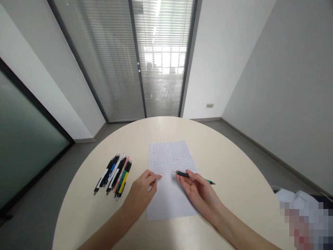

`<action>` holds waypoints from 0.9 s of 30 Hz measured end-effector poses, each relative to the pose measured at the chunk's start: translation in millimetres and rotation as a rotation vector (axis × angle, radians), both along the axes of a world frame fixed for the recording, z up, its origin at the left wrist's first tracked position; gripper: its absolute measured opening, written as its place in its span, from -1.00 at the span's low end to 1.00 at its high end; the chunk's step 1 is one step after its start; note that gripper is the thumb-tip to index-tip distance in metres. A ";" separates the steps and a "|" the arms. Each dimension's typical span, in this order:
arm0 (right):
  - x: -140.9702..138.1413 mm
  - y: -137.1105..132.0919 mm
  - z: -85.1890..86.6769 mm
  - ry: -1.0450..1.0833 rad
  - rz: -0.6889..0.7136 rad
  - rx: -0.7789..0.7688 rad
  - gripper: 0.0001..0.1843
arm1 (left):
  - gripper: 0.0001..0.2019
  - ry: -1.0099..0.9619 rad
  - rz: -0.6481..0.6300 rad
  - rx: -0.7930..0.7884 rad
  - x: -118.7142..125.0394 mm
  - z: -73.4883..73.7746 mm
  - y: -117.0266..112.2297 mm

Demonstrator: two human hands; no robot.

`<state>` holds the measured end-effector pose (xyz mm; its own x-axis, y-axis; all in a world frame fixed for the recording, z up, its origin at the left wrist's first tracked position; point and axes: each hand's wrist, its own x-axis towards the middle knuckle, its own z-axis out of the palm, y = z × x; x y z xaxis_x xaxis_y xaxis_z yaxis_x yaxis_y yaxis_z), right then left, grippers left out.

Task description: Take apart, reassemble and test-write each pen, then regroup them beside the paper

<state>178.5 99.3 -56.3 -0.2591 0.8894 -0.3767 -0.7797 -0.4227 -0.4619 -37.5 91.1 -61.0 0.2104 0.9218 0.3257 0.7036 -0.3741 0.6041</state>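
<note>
- A round cream tabletop (239,173) carries everything here
- A white sheet of paper (166,158) lies near its middle, closely handwritten on the upper part
- A bunch of click pens (114,175) lies side by side, just left of the sheet, with black, blue, pink, green and yellow barrels

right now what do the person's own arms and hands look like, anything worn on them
The left hand and right hand are bare, with no gloves, and neither shows a ring. No sleeve, watch, bracelet, cable or marking shows on the left forearm or the right forearm as far as the view reaches.
</note>
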 end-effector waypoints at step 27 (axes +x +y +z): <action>-3.9 -2.7 3.0 0.071 0.100 -0.016 -0.81 | -0.80 -0.127 -0.094 0.216 10.8 6.3 -10.0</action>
